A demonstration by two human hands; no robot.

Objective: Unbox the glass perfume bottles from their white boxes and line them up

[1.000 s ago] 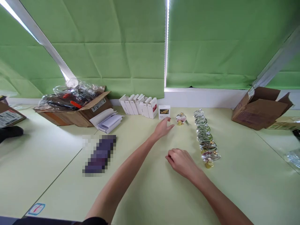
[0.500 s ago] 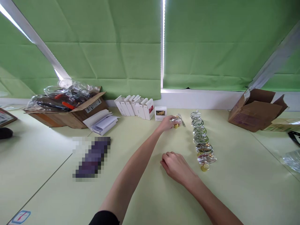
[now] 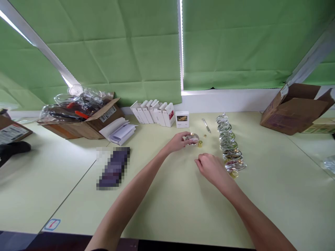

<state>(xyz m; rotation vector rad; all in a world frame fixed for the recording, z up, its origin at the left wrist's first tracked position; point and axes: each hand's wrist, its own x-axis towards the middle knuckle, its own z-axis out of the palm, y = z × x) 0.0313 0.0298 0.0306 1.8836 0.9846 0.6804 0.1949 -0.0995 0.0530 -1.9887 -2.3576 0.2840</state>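
My left hand point(image 3: 179, 142) has its fingers closed round the edge of a shiny clear oval piece point(image 3: 193, 138) on the table. Just right of that piece stands a small gold cap point(image 3: 200, 143), and a tiny gold part point(image 3: 205, 135) lies behind it. A slim silver tool, perhaps a pen or cutter point(image 3: 206, 125), rests farther back. My right hand point(image 3: 211, 169) is nearer to me, fingers curled together; whatever they hold, if anything, is hidden. Beside it runs a row of similar shiny oval pieces point(image 3: 228, 141), with gold caps point(image 3: 233, 174) at its near end.
White boxes point(image 3: 153, 114) stand in a row at the back, with one picture-fronted box point(image 3: 182, 119) beside them. At left are a carton of plastic-wrapped things point(image 3: 78, 127), folded papers point(image 3: 120, 131) and a blurred dark object point(image 3: 114, 168). An open carton point(image 3: 295, 111) sits at back right.
My left hand has drawn the oval piece toward me, uncovering the slim tool and tiny gold part behind. My right hand has moved forward and right, closer to the row. The view has shifted.
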